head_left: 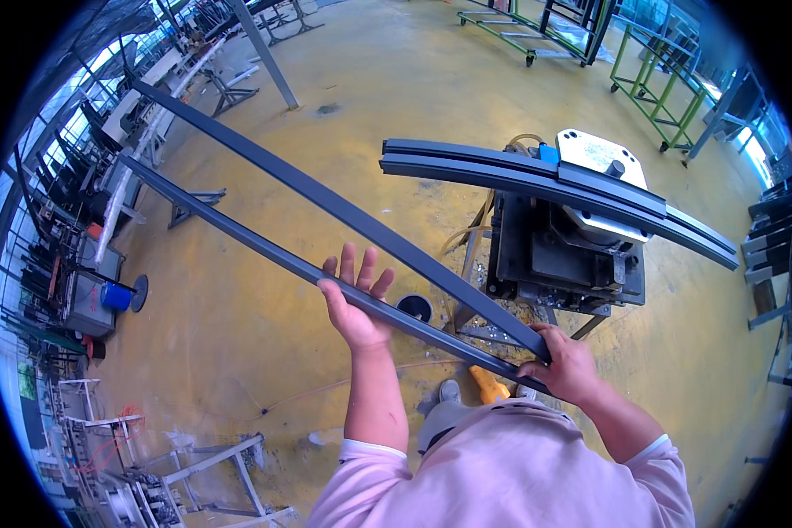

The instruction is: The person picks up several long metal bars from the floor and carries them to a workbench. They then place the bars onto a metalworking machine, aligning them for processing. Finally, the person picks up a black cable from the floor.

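Note:
Two long dark grey metal profiles reach from my body toward the far left. Across the palm of my left hand [365, 319] lies the nearer profile [238, 231], supported there with the thumb at its near edge and the fingers spread beyond it. My right hand [565, 363] grips the near ends of both, its fingers curled over the farther profile [326, 204] and its thumb by the nearer one. The two profiles come together at that hand and spread apart toward their far ends. Ahead on the right, more dark profiles [466, 169] lie across a black machine [572, 264].
The machine carries a pale metal plate [607, 158] and stands on a frame with shavings beneath. A round black object [414, 307] and a yellow object [488, 385] are near my feet. Green wheeled racks [660, 97] stand far right; a cluttered workbench [88, 295] lines the left.

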Motion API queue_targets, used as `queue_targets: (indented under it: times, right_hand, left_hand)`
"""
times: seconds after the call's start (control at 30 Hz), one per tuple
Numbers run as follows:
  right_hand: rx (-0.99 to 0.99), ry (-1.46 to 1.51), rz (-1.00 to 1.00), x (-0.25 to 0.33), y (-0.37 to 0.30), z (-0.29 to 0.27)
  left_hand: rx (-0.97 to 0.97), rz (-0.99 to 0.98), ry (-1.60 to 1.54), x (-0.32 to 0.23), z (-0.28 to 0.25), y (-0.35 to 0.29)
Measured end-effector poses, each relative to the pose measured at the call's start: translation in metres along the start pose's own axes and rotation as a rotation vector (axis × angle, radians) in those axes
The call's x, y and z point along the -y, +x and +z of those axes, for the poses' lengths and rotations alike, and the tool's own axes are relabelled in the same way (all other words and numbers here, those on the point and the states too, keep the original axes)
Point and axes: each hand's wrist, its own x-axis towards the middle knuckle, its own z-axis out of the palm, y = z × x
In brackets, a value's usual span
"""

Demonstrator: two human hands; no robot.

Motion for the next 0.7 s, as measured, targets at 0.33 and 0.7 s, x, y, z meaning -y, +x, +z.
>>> queue_targets:
  times: [0.33, 0.7]
  right_hand:
    - [-0.211, -0.242, -0.516, -0.116, -0.042, -0.076]
    - [-0.159, -0.340, -0.527, -0.214, -0.115, -0.207]
  left_hand:
    - [-0.110, -0.064, -0.097, 0.093, 0.126, -0.062]
    - [0.187, -0.133, -0.242, 0.204, 0.261, -0.136]
